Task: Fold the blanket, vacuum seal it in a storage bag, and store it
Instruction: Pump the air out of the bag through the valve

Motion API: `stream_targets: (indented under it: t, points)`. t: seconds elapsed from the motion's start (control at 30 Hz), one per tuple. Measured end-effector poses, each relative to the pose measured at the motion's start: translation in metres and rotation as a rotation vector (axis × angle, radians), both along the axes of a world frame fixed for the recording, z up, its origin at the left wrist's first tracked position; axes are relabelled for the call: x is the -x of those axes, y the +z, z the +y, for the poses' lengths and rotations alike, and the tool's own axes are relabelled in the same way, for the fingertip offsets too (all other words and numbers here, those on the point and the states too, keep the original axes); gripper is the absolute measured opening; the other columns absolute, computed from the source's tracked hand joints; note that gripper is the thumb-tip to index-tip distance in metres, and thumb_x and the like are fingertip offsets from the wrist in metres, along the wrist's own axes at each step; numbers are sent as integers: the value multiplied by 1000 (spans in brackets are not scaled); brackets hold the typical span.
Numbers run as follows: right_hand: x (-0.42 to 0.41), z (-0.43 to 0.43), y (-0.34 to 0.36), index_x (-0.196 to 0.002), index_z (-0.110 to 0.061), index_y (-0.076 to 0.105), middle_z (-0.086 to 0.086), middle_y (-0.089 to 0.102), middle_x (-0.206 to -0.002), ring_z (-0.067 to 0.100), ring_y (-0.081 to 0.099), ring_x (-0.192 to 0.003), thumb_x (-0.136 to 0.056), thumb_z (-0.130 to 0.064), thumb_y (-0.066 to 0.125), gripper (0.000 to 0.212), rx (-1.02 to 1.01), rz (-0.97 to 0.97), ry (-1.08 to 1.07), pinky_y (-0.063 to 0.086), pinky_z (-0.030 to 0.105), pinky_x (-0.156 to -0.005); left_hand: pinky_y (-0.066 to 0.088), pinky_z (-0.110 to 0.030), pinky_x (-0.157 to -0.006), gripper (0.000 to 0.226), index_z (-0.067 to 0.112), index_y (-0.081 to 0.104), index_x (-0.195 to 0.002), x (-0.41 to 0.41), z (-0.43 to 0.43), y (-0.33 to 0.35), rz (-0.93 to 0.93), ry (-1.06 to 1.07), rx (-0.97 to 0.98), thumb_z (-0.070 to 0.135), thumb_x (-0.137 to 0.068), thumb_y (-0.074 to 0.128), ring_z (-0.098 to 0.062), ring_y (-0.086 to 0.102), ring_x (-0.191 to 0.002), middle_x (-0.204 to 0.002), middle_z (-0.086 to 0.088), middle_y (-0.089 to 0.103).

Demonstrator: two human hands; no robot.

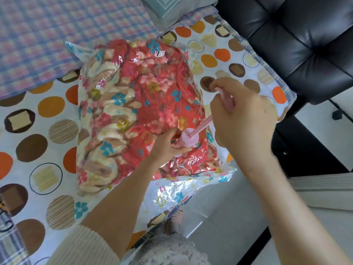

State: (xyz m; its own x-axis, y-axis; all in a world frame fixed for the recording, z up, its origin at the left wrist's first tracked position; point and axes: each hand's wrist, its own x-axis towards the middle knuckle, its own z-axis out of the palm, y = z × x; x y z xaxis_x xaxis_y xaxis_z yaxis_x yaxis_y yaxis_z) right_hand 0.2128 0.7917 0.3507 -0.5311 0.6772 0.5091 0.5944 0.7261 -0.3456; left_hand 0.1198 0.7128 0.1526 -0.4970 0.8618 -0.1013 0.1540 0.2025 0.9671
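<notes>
The soft blanket (152,88) lies bagged on the bed (38,131). The pump (188,140) is grasped at its barrel by the left grip (168,148) and at its handle by the right grip (242,119). The slippery bag (172,190) is probably best taken by its edges.

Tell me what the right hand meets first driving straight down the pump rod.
The right hand, gripping the pump handle, would probably meet the top of the pump cylinder, gripped by the left hand on the storage bag; depth is unclear.

Open dotted bedsheet (47,142) left of bag (133,104), black chair (298,43) crowding right
</notes>
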Motion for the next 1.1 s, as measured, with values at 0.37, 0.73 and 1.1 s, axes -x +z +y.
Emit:
stream_targets:
  t: [0.37, 0.73, 1.1]
  points:
    - [-5, 0, 1, -87, -18, 69, 2, 42, -41, 24, 29, -36, -79, -13, 52, 19, 37, 13, 26, 20, 18, -42, 46, -10, -72, 39, 22, 55, -93, 1, 0, -1, 24, -9, 40, 15, -66, 82, 8, 58, -79, -87, 22, 61]
    - [4, -4, -8, -95, -18, 67, 0, 36, -43, 21, 26, -37, -85, -12, 54, 17, -42, 19, 63, 18, 22, -44, 46, -14, -67, 43, 36, 48, -81, 6, 0, -6, 53, 20, 47, 16, -65, 83, 6, 55, -67, -75, 20, 59]
    - [3, -6, -22, -102, -18, 66, 2, 43, -42, 22, 33, -34, -88, -12, 54, 19, -7, 53, 47, 26, 21, -39, 47, -12, -73, 39, 27, 52, -86, 5, 0, -6, 4, 4, 46, 14, -65, 82, 5, 59, -77, -81, 18, 62]
